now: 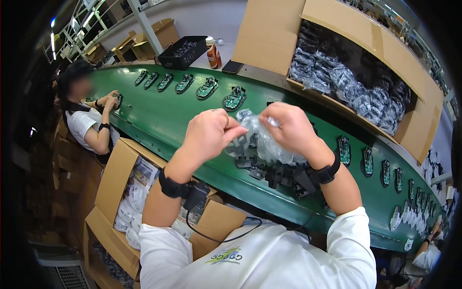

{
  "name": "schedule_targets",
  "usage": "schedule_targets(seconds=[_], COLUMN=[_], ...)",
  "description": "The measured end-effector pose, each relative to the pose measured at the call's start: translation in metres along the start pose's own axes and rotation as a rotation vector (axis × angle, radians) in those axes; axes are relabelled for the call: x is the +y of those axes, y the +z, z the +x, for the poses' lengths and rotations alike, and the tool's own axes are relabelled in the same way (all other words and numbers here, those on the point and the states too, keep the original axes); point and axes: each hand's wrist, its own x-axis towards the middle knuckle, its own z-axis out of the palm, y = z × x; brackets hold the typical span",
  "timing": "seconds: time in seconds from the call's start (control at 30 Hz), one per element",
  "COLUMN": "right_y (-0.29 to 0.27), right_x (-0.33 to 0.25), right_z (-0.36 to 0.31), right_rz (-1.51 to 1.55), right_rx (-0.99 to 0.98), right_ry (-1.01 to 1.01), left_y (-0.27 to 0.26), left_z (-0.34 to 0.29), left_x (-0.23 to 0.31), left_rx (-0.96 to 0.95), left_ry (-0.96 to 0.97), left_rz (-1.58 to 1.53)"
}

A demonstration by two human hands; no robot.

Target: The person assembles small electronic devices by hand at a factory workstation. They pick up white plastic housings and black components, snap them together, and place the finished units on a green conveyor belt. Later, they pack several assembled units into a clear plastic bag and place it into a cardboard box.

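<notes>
A clear plastic bag [266,139] hangs between my two hands over the green belt. My left hand [210,131] is closed, thumb and forefinger pinching at the bag's left side. With its fingers curled in, my right hand [288,126] grips the bag's upper right side and looks slightly blurred. Below the bag lies a heap of small black plastic parts [274,176], some partly covered by the film. Just beyond my left hand sits a black shell with a green circuit board [234,98].
More board-filled shells line the green belt [159,115] to left and right. A carton of bagged parts [337,79] stands behind it. A black bin [183,52], bottle [213,53] and phone [232,67] sit at the far edge. An open carton [120,188] is near my left arm; a co-worker [89,108] works at left.
</notes>
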Motion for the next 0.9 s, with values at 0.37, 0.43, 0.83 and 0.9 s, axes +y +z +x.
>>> schedule_targets(seconds=[0.37,0.43,0.83,0.9], right_y=[-0.032,-0.036,-0.055,-0.059], right_x=[0.011,0.012,0.016,0.016], right_z=[-0.005,-0.009,-0.018,-0.019], right_rz=[-0.037,0.004,-0.099,-0.144], right_rx=[0.083,0.146,0.178,0.16], right_ry=[0.167,0.192,0.211,0.241], left_y=[0.003,0.004,0.031,0.037], left_z=[0.031,0.034,0.059,0.055], left_x=[0.012,0.011,0.02,0.022], left_rx=[-0.145,-0.187,-0.162,-0.155], left_ry=[-0.15,-0.205,-0.006,0.001], left_rz=[-0.136,-0.388,-0.263,-0.328])
